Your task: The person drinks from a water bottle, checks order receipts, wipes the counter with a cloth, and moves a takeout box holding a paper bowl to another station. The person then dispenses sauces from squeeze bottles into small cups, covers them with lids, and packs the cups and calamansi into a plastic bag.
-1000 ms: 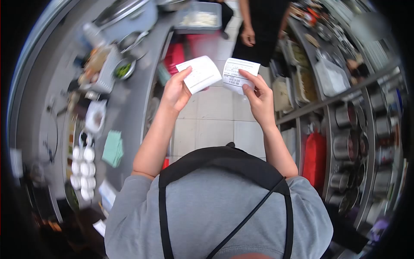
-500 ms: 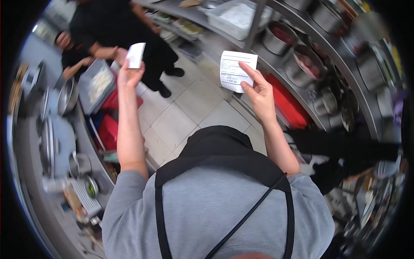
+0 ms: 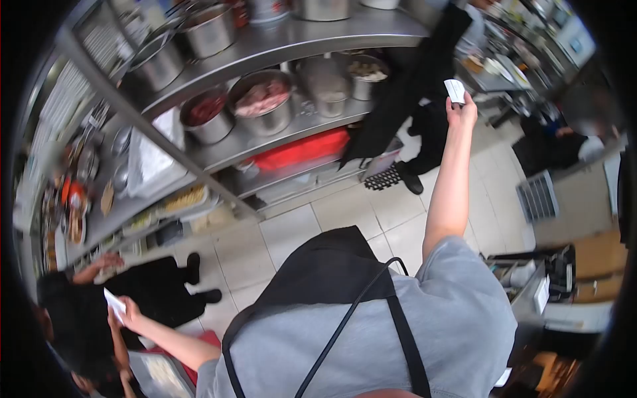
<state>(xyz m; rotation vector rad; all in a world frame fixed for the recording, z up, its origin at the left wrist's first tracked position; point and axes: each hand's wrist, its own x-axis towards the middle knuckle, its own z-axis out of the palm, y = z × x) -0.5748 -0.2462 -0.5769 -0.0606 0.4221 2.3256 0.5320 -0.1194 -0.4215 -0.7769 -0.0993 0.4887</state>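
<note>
**Easy to drop, easy to mix up**

The left hand (image 3: 131,314) has its fingers closed on a small white paper (image 3: 115,304). The right hand (image 3: 462,111) is stretched far out the other way, and its fingers pinch a white slip (image 3: 454,91) by its lower end. The arms are spread wide, so the eyes can't easily watch both at once. A mix-up could come from that, because the two look much alike. The print is too small to read here.

Near the white paper is a person in black (image 3: 162,285), with one open hand (image 3: 108,260) close by. Another arm (image 3: 120,348) reaches up just below. I can't tell if it touches the paper. If two people tug together, the paper could rip. If both let go, it could fall, maybe into the tub (image 3: 147,355) of pale food (image 3: 161,375) near the left arm.

The white slip has only a small pinch holding it. A bump from the person in dark trousers (image 3: 430,149) could knock it onto the tiled floor (image 3: 285,232).
</note>
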